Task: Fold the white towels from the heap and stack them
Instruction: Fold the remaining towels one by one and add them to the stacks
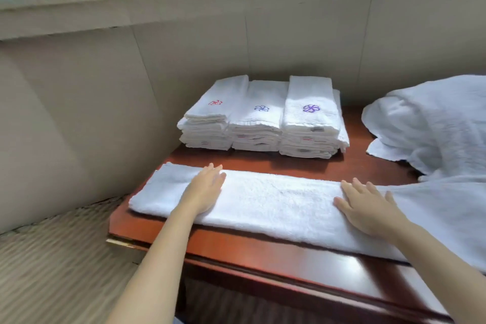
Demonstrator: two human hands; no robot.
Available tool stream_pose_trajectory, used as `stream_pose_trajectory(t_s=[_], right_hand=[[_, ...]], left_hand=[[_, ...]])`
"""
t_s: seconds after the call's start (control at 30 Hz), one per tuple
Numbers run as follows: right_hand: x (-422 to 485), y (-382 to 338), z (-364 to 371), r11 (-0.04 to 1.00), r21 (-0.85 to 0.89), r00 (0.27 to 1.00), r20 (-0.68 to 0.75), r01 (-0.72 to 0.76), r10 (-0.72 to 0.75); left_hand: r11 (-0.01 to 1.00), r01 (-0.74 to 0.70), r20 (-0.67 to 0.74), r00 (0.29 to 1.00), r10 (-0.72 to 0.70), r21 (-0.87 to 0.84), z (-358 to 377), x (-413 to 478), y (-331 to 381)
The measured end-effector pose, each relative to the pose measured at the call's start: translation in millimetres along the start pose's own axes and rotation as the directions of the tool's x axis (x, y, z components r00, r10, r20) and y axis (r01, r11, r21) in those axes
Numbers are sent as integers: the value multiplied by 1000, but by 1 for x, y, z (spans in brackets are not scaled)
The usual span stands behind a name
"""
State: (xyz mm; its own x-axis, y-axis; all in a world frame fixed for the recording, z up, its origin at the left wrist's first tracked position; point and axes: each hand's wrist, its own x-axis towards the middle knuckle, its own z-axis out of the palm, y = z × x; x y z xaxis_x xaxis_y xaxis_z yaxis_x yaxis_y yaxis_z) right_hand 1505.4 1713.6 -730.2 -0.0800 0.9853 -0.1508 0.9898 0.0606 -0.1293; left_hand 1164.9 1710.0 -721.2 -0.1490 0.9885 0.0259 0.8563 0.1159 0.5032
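- Left hand [205, 192] and right hand [368, 208] press flat, fingers straight, on a folded white towel [276, 200].
- Three stacks [260, 118] behind; heap [434, 123] right, on the tabletop [236, 242].

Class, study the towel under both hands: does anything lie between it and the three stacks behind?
Nothing visible: only bare table separates the towel from the stacks; the heap sits off right.

Left hand [203, 192] and right hand [368, 208] flat, fingers straight, palms down.
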Motion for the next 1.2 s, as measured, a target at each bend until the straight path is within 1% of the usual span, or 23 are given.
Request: stream_pose_trajectory(t_s=[0.03, 0.1, 0.17, 0.23, 0.3, 0.37, 0.43, 0.5, 0.57, 0.67, 0.73, 0.8, 0.87, 0.9, 0.93, 0.97, 1.0, 1.03, 1.07, 1.1, 1.13, 1.17, 1.2], right_hand=[[1, -8, 1, 1000, 0, 1000, -15, 20, -20], [3, -27, 3, 993, 4, 992, -46, 119, -119], [6, -45, 4, 969, 26, 968, -64, 244, -242], [6, -62, 8, 943, 44, 944, -58, 329, -326], [7, -73, 12, 940, 27, 940, -47, 340, -339], [6, -79, 14, 949, 32, 948, -62, 313, -311], [5, -82, 15, 953, 34, 951, -86, 300, -297], [4, -84, 15, 954, 26, 950, -106, 299, -295], [2, -84, 16, 952, 28, 945, -133, 304, -298], [0, -83, 17, 948, 22, 933, -186, 318, -309], [-1, -82, 17, 950, 18, 933, -196, 312, -302], [-1, -82, 16, 949, 17, 933, -186, 316, -307], [-2, -82, 11, 934, 47, 921, -187, 354, -340], [-3, -82, 8, 914, 121, 910, -205, 388, -359], [-4, -84, 3, 877, 251, 904, -236, 410, -355], [-6, -86, -3, 819, 421, 917, -260, 390, -303], [-8, -89, -10, 711, 626, 946, -250, 322, -208], [-11, -91, -17, 515, 833, 980, -166, 201, -114], [-12, -92, -23, 261, 965, 997, -17, 38, -80], [-13, -91, -26, 31, 992, 984, 129, -126, -125], [-15, -88, -28, -113, 962, 954, 222, -248, -203], [-17, -84, -27, -182, 934, 929, 253, -307, -269], [-18, -80, -24, -209, 924, 925, 256, -319, -281]], left_hand=[[999, 30, -72, 997, -31, -17, -10, -2, -15], [992, 116, -159, 982, -107, 51, -26, -7, -48], [981, 173, -136, 978, -160, 91, -38, -13, -74], [972, 189, -118, 978, -174, 139, -43, -18, -89], [952, 240, -178, 962, -207, 191, -45, -20, -95], [921, 354, -256, 917, -308, 162, -48, -21, -97], [887, 443, -285, 874, -395, 131, -51, -20, -99], [877, 480, -277, 846, -455, 28, -55, -15, -100], [839, 528, -215, 811, -543, -127, -61, -11, -98], [771, 602, -114, 768, -630, -208, -68, -11, -94], [724, 617, -47, 750, -659, -308, -70, -14, -89], [696, 568, -31, 764, -644, -439, -72, -16, -81], [687, 427, -74, 818, -571, -587, -78, -22, -60], [697, 340, -103, 854, -510, -631, -81, -25, -45], [711, 240, -133, 895, -426, -661, -82, -27, -28], [712, 138, -151, 933, -327, -689, -81, -30, -9], [701, 41, -151, 966, -210, -712, -78, -32, 10], [682, -39, -118, 991, -70, -730, -73, -36, 29], [651, -90, -42, 995, 89, -754, -65, -39, 46], [623, -99, 70, 968, 241, -776, -57, -43, 63], [623, -76, 193, 916, 352, -779, -47, -45, 77], [649, -57, 292, 861, 417, -759, -39, -46, 87], [692, -59, 350, 830, 435, -720, -32, -44, 93]])
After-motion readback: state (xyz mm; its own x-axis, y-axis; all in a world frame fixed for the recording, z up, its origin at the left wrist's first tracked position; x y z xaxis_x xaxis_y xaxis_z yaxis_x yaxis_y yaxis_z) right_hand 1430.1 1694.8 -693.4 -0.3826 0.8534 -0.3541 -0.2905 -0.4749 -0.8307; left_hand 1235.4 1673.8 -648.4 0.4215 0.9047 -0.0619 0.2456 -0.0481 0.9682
